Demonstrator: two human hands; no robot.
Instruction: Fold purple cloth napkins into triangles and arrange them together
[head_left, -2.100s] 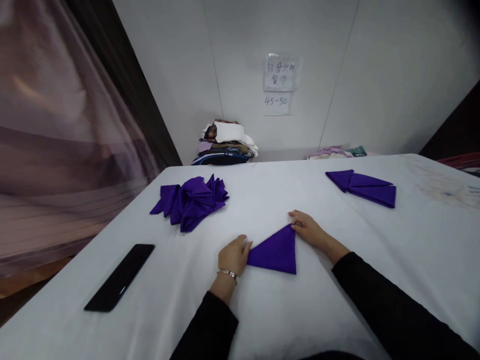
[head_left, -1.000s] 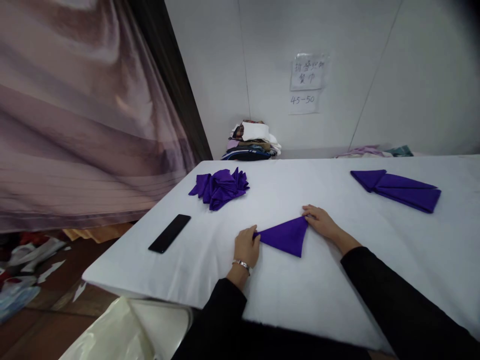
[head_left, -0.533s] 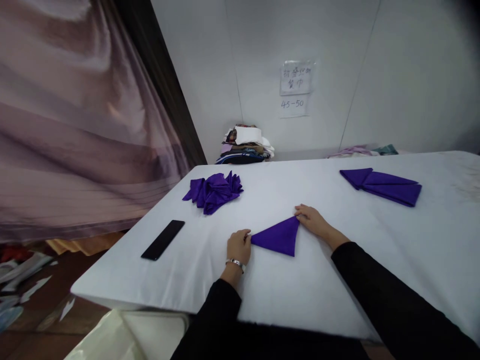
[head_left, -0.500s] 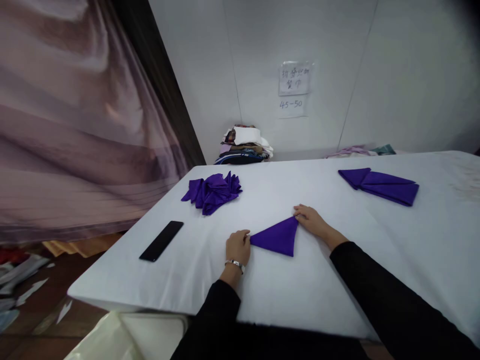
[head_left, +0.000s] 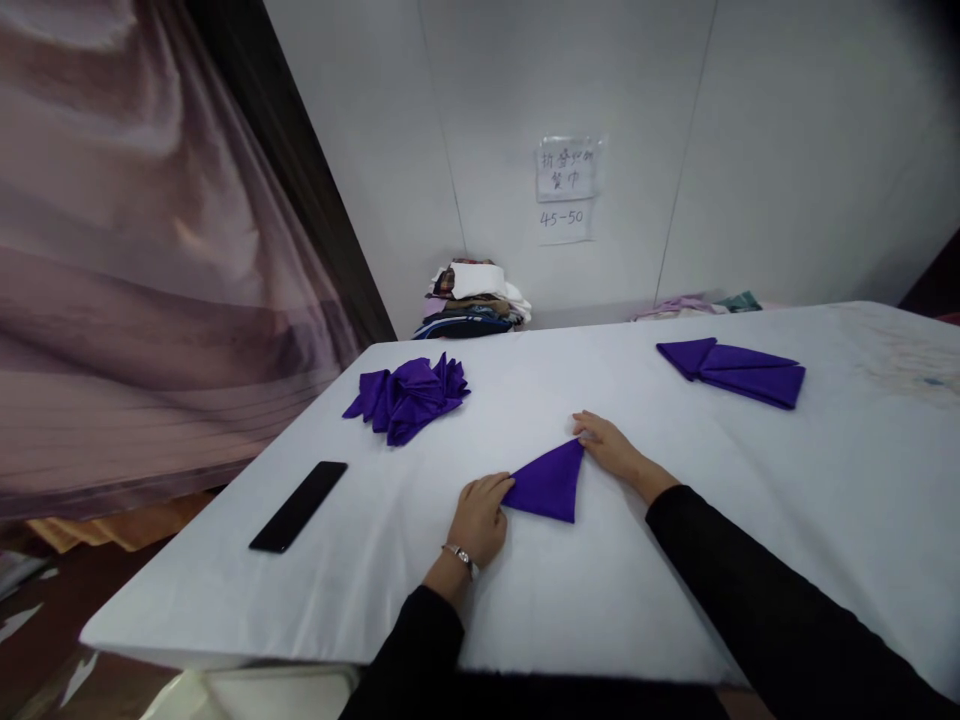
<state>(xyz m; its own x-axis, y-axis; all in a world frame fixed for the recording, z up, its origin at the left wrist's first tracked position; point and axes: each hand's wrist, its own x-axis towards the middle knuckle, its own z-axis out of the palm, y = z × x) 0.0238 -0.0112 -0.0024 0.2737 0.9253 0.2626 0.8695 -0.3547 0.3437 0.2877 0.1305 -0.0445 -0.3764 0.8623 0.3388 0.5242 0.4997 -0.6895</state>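
Observation:
A purple cloth napkin, folded into a triangle, lies flat on the white-covered table. My left hand, with a bracelet at the wrist, holds its left corner, the fingertips covering that tip. At the upper right corner, my right hand pinches the cloth between thumb and fingers. Up and to the left sits a crumpled bunch of purple napkins. Another purple napkin, folded into a longer shape with a pointed left end, rests at the right.
A black flat slab, phone-like, lies near the table's left side. Stacked folded clothes stand behind the back edge, by the wall. Handwritten paper signs hang there. A pinkish curtain drapes at the left, and a pale chair stands below the front edge.
My left hand has slid further onto the napkin's left corner, covering more of it. My right hand stays at the upper corner. The whole view has shifted slightly.

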